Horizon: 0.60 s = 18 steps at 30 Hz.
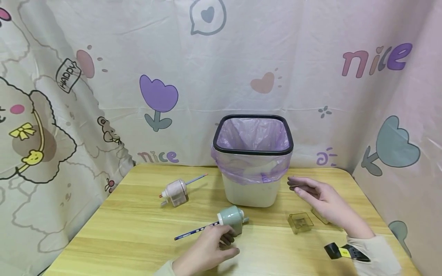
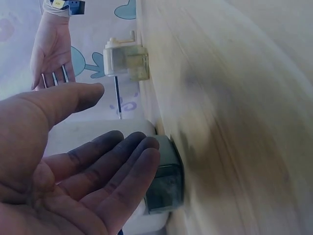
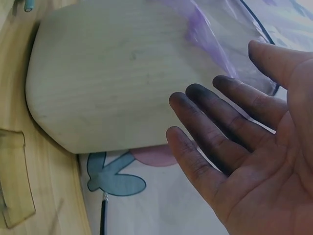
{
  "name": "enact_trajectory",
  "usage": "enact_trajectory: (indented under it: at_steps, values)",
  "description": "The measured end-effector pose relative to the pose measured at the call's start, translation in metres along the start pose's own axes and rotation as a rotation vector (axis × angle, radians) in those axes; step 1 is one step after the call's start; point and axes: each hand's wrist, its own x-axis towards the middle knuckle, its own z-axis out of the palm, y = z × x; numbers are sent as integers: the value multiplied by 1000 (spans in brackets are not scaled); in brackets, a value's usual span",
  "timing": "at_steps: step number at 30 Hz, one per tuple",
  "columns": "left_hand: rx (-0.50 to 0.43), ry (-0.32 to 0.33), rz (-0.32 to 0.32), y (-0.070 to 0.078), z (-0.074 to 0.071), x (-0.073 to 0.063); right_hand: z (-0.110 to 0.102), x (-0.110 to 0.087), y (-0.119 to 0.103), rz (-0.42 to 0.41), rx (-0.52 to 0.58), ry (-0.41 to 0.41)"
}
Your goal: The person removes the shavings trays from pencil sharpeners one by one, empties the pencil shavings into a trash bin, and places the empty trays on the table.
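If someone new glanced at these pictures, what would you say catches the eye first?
Probably the white bin with its purple liner, standing mid-table against the cartoon curtain. Next, the green pencil sharpener with a blue pencil in it, right by the open left hand. The open right hand hovers beside the bin, its fingertips smudged dark.

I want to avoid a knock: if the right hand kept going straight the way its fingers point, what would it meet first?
Most likely the white bin. The right hand is open, fingers aimed left at its lower wall with bare table between; the exact depth is hard to judge.
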Motion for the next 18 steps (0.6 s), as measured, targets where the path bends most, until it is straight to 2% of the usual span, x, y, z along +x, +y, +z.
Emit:
enact_trajectory:
  at_steps: [4, 8, 12, 18]
  values:
    - [4, 5, -13, -4, -2, -4, 7, 3, -1, 20, 9, -36]
    - [-6, 5, -31, -10, -5, -8, 15, 7, -3, -17, 39, -68]
    - [-4, 18, -21, -17, -8, -10, 25, 10, -4, -51, 49, -77]
    - [20, 44, -15, -26, -11, -13, 40, 15, -5, -65, -34, -108]
